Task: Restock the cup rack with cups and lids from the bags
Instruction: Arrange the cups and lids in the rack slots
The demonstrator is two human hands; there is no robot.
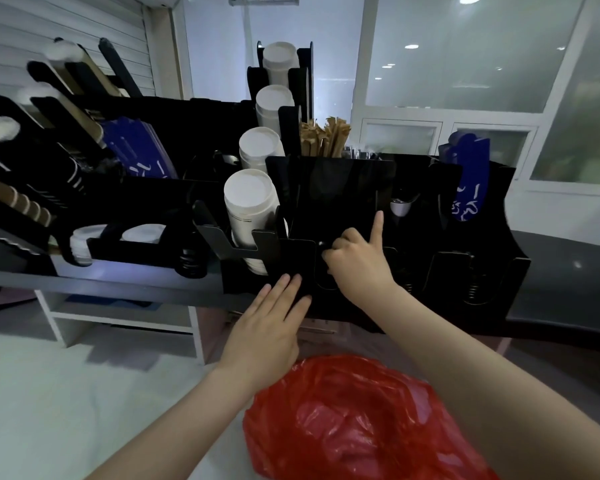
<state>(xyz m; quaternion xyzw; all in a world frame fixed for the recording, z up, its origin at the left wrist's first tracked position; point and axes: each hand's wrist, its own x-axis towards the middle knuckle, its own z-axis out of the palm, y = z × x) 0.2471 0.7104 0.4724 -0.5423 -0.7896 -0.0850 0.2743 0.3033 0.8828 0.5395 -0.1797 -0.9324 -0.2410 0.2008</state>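
Note:
The black cup rack (343, 188) stands on a dark counter in front of me. Four stacks of white cups (248, 202) lie in its stepped left column. My left hand (269, 327) presses flat, fingers straight, against the rack's front panel. My right hand (359, 261) reaches into the middle front slot. Its index finger points up along the divider, and its thumb and other fingers curl round dark glossy black lids (321, 244) that are hard to make out. A red plastic bag (357, 420) lies crumpled below my arms.
A second rack on the left holds brown and black cup stacks (32, 202), blue sleeves (136, 150) and white lids (84, 244). Wooden stirrers (323, 136) stand behind the middle slot. More blue sleeves (468, 174) are on the right. A white shelf (125, 317) sits below left.

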